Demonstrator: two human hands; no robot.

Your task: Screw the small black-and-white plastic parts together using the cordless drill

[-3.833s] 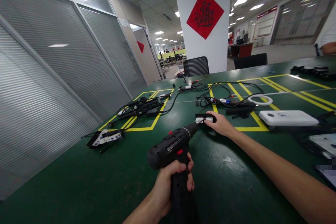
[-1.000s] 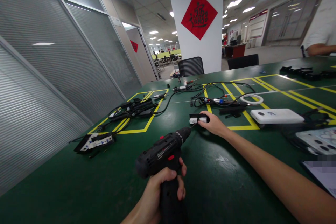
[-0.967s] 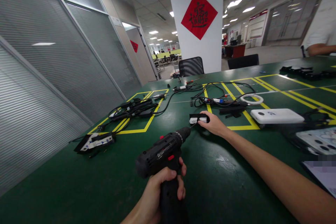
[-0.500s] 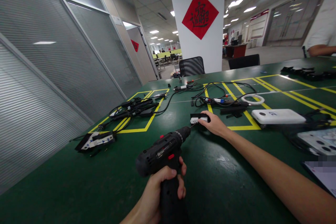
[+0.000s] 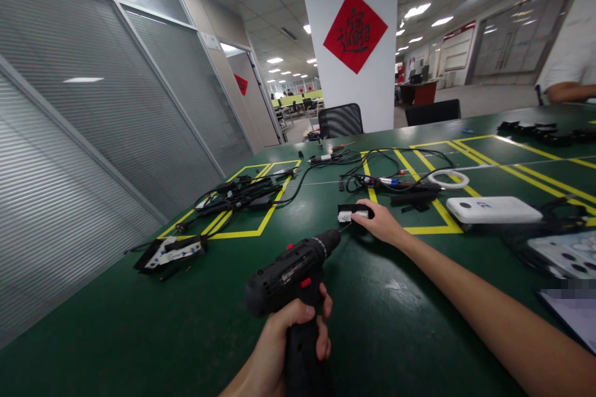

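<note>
My left hand is wrapped round the handle of a black cordless drill with red buttons. The drill points forward and to the right, and its thin bit reaches close to a small black-and-white part; I cannot tell whether the tip touches it. Fingers of my right hand pinch that part at its right end and steady it on the green table. The far side of the part is hidden.
Tangled black cables lie left, near a black-and-white bracket-like piece. Beyond my right hand are more cables and tools, a white ring and a white box-shaped device. A phone-like object is at right. A person's arm shows far right.
The drill and my left hand have shifted slightly right and the drill body sits a little lower. My right hand keeps its grip on the small part. The view has tilted slightly.
</note>
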